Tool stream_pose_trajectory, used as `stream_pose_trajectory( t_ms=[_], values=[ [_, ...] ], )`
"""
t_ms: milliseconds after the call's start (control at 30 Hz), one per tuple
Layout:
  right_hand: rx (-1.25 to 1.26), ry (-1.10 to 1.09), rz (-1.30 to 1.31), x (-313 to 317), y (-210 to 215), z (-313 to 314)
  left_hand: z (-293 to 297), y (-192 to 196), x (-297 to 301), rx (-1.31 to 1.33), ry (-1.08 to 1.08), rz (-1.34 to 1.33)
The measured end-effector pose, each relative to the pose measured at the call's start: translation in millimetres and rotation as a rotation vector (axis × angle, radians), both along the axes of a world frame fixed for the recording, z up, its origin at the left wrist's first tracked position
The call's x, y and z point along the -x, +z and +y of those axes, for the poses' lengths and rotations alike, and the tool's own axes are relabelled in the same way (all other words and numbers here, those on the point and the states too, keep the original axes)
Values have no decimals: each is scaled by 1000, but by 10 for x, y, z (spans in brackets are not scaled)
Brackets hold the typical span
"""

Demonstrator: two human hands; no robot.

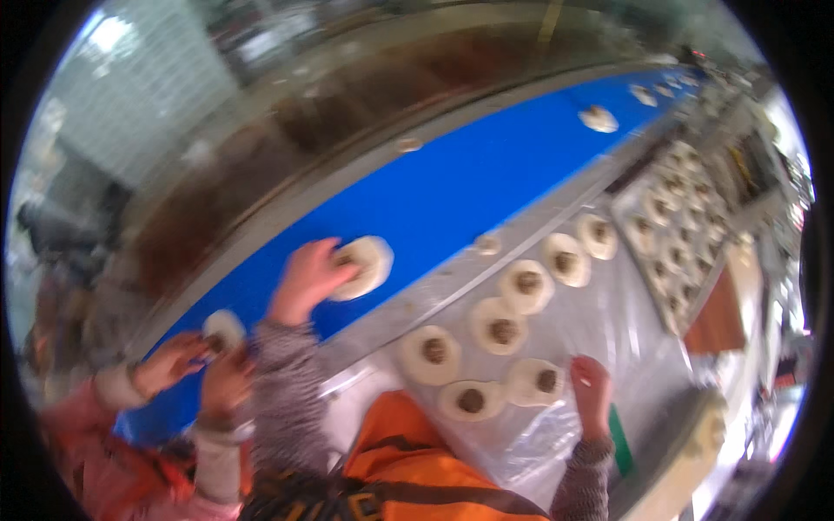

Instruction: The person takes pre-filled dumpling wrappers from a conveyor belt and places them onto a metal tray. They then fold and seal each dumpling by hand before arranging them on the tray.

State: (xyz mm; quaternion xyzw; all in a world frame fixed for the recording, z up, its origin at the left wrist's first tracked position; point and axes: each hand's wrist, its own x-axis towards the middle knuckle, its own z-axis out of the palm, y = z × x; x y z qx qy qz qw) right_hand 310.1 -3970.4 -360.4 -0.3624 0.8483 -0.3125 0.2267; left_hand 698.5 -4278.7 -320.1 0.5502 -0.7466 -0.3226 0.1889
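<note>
My left hand [306,280] reaches onto the blue conveyor belt [452,187] and grips a round dough disc [365,265] with dark filling at its centre. My right hand [592,395] rests with fingers apart on the clear plastic sheet [608,326], touching the edge of a filled dough disc [536,382]. Several more filled discs lie in a row on the sheet, such as one [429,353] near my chest and one [527,285] further along.
Another person's two hands [200,365] in pink sleeves hold a dough piece [223,330] at the belt's near left. A metal tray [676,230] of several filled pieces lies at the right. More dough [599,119] rides the belt far off.
</note>
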Motion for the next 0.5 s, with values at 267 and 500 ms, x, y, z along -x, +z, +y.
stream_pose_trajectory(
  t_ms=[267,500],
  values=[
    [165,281,159,660,450,-1362,146,647,-537,-392,18,-152],
    [264,448,530,1320,571,-3302,537,162,-1353,-540,201,-53]
  ],
)
